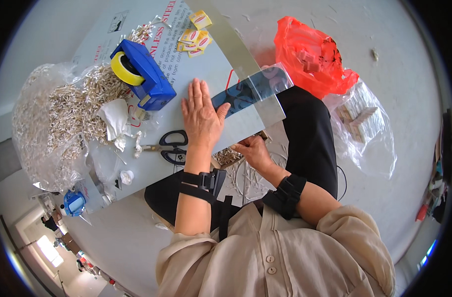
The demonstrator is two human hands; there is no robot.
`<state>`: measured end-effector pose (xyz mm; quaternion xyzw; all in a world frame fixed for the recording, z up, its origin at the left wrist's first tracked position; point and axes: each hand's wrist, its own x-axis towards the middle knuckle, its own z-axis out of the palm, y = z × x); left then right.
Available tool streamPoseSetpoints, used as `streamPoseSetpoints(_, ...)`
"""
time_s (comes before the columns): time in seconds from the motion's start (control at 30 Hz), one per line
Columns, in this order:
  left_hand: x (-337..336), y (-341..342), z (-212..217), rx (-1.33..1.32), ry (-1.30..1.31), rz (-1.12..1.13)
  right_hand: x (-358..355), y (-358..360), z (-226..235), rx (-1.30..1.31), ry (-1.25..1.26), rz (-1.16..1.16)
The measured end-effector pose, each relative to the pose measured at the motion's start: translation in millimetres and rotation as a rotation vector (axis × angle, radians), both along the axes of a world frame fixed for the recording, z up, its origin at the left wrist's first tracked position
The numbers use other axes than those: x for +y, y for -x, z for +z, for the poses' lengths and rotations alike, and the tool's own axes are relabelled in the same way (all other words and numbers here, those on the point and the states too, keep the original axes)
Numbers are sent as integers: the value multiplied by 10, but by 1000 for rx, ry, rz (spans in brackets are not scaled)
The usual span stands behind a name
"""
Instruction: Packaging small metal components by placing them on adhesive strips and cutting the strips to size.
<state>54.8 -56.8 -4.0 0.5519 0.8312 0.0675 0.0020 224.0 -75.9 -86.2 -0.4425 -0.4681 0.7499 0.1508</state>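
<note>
My left hand [203,114] lies flat on the table with its fingers stretched out and holds nothing. Its thumb touches a clear plastic strip with a dark blue print [243,93], which reaches out over the table's right edge. Just below that edge, my right hand [255,152] has its fingers curled in a pinch; what is between them is too small to make out. Partly hidden under the tabletop beside it is a container of cotton swabs [227,156]. Scissors with black handles [173,140] lie close to my left wrist.
A blue tape dispenser [159,84] with yellow tape stands beside a heap of cotton swabs [67,119] in a clear bag. Small yellow boxes [191,38] lie farther back. On the right are a red plastic bag [305,54] and a clear bag of white packs [364,121].
</note>
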Motion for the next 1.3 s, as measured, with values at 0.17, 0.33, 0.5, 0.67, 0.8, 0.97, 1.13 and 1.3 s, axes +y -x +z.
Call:
streamPoseSetpoints(0.17,172,145,-26,27,-13,47,6,25,42,17,10,-12)
streamPoseSetpoints(0.33,179,103,-74,4,-39,-60,-16,1,-57,39,-46,-37)
streamPoseSetpoints(0.5,237,170,91,-88,-17,-119,39,-14,116,-171,-70,73)
streamPoseSetpoints(0.67,191,99,-11,-28,35,-342,-28,-192,-131,-450,-62,154)
streamPoseSetpoints(0.8,382,288,-77,-33,19,-255,15,-157,6,-444,-97,196)
streamPoseSetpoints(0.97,409,574,20,-170,-333,-193,192,-202,295,-399,-272,576)
streamPoseSetpoints(1.13,85,345,211,-580,-161,25,203,-262,240,-318,-106,491)
streamPoseSetpoints(1.3,-485,-63,184,-548,-263,-87,206,-146,397,-147,326,48)
